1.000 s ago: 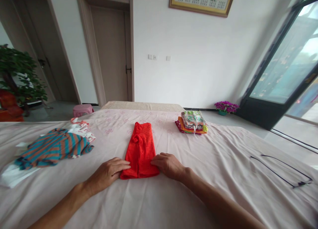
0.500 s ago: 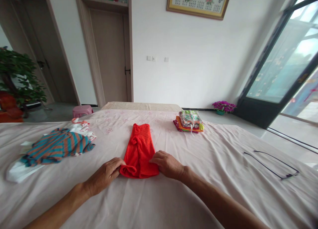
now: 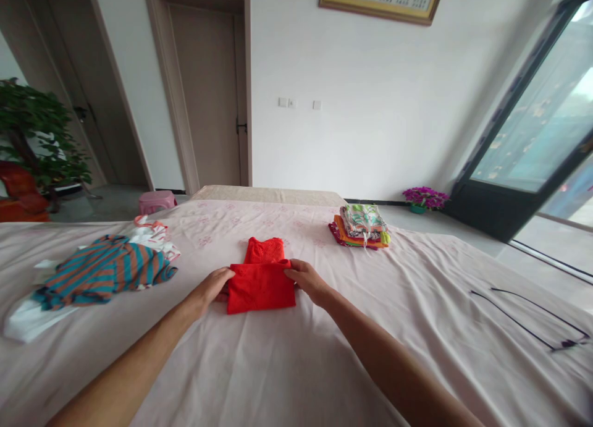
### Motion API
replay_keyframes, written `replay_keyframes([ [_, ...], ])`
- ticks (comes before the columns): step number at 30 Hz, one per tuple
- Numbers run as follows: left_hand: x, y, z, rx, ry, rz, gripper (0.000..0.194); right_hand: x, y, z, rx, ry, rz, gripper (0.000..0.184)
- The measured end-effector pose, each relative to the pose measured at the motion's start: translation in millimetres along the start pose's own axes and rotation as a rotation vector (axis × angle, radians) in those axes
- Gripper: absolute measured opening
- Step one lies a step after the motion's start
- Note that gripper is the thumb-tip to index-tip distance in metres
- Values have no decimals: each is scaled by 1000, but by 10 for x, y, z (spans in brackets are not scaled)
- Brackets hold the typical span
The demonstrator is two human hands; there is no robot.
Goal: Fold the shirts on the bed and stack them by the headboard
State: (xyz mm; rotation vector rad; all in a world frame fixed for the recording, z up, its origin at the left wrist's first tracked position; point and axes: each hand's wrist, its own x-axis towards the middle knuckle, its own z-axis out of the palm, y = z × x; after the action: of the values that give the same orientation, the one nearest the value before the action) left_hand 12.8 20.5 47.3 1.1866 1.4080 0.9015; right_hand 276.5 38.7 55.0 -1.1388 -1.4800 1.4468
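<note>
A red garment [image 3: 262, 289] lies in front of me on the pale pink sheet [image 3: 241, 365]. Its near part is doubled over toward the far end, where a narrower red section still shows flat. My left hand [image 3: 214, 286] pinches the left corner of the folded edge, its lower fingers partly hidden behind the cloth. At the right corner of that same edge, my right hand [image 3: 308, 280] grips the fabric between thumb and fingers.
Left of me lies a loose heap with a blue-and-brown striped garment [image 3: 109, 269] on white clothes. A stack of folded clothes [image 3: 361, 226] sits at the far right. Eyeglasses [image 3: 532, 319] rest on the sheet at right. Beyond are a pink stool [image 3: 157, 201] and purple flowers [image 3: 425, 197].
Both hands have lifted the near edge of the red garment and brought it away from me, doubling it over the far part. The view has shifted slightly.
</note>
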Motion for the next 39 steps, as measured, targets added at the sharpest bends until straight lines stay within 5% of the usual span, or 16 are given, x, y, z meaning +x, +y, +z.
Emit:
replay_keyframes([
  [3,114,-1,-5,67,16,-22,51,92,65,-6,-4,10,27,29],
  [8,206,-130,97,104,136,193,47,148,187,37,18,92,-4,33],
  [12,257,-165,165,182,175,284,41,226,260,31,-209,200,-8,25],
  [18,273,-147,140,575,297,267,36,218,262,-35,-628,273,-219,25],
  [26,309,-336,20,410,151,359,47,227,173,-32,-761,77,-636,20],
  [30,371,-394,-36,331,195,365,50,283,191,-15,-782,10,-602,18],
  [34,349,-338,-9,151,188,398,55,280,218,-23,-753,100,-565,16],
  [39,341,-285,61,160,172,392,48,286,254,-19,-721,260,-291,23],
])
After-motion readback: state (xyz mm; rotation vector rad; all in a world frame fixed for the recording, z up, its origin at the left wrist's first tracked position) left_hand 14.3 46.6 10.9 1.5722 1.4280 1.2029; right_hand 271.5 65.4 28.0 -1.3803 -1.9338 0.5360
